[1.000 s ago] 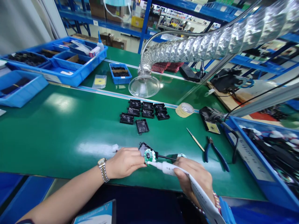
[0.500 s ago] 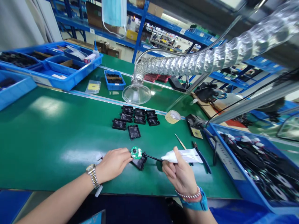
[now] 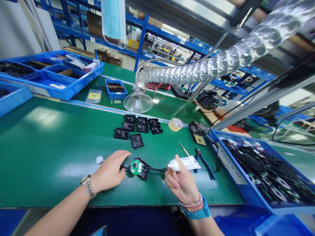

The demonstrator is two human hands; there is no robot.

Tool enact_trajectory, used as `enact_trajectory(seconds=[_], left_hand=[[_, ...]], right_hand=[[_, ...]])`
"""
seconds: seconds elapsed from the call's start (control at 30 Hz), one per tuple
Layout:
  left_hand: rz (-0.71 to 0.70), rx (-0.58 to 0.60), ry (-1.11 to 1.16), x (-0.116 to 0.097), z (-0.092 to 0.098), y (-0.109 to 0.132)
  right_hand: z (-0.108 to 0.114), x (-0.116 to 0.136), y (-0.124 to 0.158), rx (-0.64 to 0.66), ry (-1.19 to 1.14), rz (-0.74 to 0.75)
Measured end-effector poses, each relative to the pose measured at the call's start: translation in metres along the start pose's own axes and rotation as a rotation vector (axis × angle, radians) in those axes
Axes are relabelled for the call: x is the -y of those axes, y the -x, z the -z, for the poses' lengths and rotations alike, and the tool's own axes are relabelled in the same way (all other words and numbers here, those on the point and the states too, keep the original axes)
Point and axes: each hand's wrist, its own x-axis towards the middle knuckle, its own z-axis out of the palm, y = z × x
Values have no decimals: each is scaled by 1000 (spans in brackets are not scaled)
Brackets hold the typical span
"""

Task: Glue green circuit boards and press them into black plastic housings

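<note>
A small round green circuit board (image 3: 136,166) sits on a black housing (image 3: 143,169) with a black cable running right along the green mat. My left hand (image 3: 110,170) rests beside it on the left, fingers curled onto the cable end. My right hand (image 3: 180,182) is closed round a white glue tube (image 3: 183,163), its nozzle end pointing left toward the board. A white cap (image 3: 99,159) lies left of my left hand. Several black housings (image 3: 136,128) are laid out farther back.
Blue-handled pliers (image 3: 204,162), a thin stick (image 3: 183,149) and a tape roll (image 3: 175,124) lie to the right. A blue bin of wired parts (image 3: 265,173) stands at the right edge. A clear fume hood (image 3: 138,102) on a foil duct hangs behind. Blue trays (image 3: 61,78) sit at the back left.
My right hand has lifted the tube away from the board and turned it. My left hand slid left and set the board and housing flat on the mat.
</note>
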Motion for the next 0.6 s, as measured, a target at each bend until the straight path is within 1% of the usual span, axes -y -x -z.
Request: enact_trajectory(seconds=[0.07, 0.2, 0.27, 0.33, 0.4, 0.47, 0.53, 0.57, 0.6], left_hand=[[-26, -46, 1, 1, 1, 2], [-38, -67, 0, -1, 6, 4], [-11, -124, 31, -10, 12, 6], [0, -158, 110, -26, 15, 6], [-18, -124, 250, -49, 14, 5], [4, -80, 435, -72, 5, 3], [111, -64, 659, -90, -5, 1], [184, -72, 782, -97, -8, -1], [257, -91, 910, -102, -9, -2]], right_hand=[[-1, -1, 1, -21, -31, -9], [-4, -2, 3, -65, -104, -6], [-9, -2, 4, -69, -147, -18], [-17, -5, 5, -33, -184, -59], [-30, -13, 7, 39, -208, -112], [-44, -26, 10, 83, -210, -131], [-55, -39, 15, 85, -162, -79], [-58, -44, 18, 98, -92, -23], [-58, -46, 22, 153, 20, 38]])
